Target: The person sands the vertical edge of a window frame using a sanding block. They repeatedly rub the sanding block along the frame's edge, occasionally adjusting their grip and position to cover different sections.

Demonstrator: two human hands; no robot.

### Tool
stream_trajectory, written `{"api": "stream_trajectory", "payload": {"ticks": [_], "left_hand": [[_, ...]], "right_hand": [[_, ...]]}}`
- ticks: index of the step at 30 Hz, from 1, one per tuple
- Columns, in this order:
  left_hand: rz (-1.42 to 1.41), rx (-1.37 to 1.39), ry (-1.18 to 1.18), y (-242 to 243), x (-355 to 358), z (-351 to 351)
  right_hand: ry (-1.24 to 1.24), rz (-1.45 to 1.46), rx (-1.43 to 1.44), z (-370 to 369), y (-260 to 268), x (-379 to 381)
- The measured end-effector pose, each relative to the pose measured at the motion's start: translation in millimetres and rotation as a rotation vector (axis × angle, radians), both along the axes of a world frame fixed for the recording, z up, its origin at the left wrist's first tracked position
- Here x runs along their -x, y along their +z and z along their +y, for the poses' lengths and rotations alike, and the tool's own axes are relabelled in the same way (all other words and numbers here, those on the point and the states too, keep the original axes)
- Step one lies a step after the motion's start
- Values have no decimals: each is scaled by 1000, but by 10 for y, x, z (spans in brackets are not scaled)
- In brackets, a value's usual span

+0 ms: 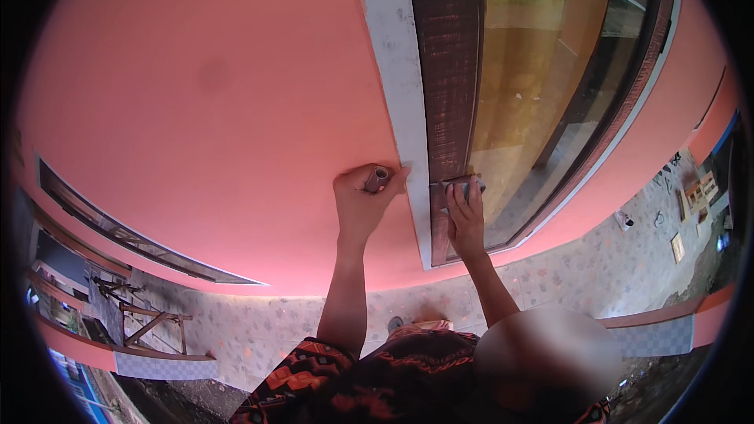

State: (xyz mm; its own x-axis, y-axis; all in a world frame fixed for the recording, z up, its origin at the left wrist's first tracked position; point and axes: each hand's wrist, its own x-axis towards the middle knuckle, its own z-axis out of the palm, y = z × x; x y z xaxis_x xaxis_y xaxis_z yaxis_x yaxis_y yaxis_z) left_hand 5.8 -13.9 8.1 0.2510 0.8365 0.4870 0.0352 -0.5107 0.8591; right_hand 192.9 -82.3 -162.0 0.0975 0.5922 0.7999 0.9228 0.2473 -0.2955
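Note:
My left hand [368, 194] rests against the pink wall [247, 129], closed around a rolled brown tube, possibly sandpaper [377, 179]. Its thumb reaches the edge of the white frame strip [406, 100]. Fingers flat, my right hand [466, 212] presses a folded piece of what looks like sandpaper [465, 185] onto the dark brown wooden window frame [452, 70]. Scuffed reddish streaks run across that wood. Beside it is the reflective window pane [518, 82]; the right fingertips lie near the edge of the glass.
Below lies a tiled floor [265, 318] with a leaf-like pattern. A wooden trestle [153, 324] stands at lower left, near a second window [129, 235]. At right are wooden pieces [698, 197] and a shoe [623, 221]. A blurred pale round shape [548, 353] covers part of the lower view.

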Motion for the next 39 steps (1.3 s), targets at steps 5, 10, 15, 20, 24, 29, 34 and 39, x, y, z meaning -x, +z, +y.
{"api": "stream_trajectory", "payload": {"ticks": [5,10,15,20,24,29,34,39], "left_hand": [[-5,36,6,-26,34,-2],[-31,55,5,-18,38,-10],[41,27,3,-54,59,29],[-41,20,-6,-92,26,45],[-14,-6,26,-98,25,32],[-3,5,-2,-67,16,25],[-2,1,15,-122,27,50],[-43,28,-3,-44,5,-9]], "right_hand": [[-26,17,-87,129,325,136],[-16,2,-164,275,743,152],[-35,25,-100,189,-124,97],[6,99,-163,314,424,198],[-2,76,-172,328,455,166],[-57,66,22,113,-603,150],[-61,96,-112,247,9,264],[-43,57,-121,312,-217,154]]}}
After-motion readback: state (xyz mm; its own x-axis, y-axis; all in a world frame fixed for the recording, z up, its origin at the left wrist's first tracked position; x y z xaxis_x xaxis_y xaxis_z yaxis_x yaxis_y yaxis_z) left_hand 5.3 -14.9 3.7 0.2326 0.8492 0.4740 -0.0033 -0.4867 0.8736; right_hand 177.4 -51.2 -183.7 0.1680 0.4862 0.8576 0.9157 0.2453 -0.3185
